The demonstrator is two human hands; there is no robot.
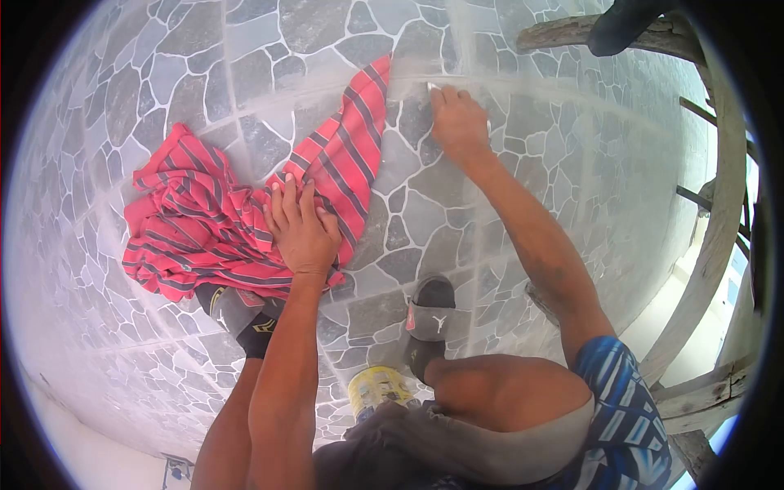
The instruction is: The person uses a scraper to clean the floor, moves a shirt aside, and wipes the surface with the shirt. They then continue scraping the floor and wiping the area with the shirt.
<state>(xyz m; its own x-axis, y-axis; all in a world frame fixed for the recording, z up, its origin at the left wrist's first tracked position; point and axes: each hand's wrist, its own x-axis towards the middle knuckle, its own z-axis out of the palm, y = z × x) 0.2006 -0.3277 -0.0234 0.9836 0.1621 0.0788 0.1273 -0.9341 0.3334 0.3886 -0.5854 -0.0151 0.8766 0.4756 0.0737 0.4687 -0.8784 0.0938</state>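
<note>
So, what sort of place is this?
Possibly a terrace or room under construction: the stone-patterned floor has whitish smears along its joints, rough wooden poles stand at one side, and a stained bucket is near the feet.

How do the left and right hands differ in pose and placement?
The left hand lies open on the red cloth with dark stripes; the right hand is curled around a small white object, mostly hidden. The right hand reaches farther forward than the left. Both are bare, backs up.
</note>
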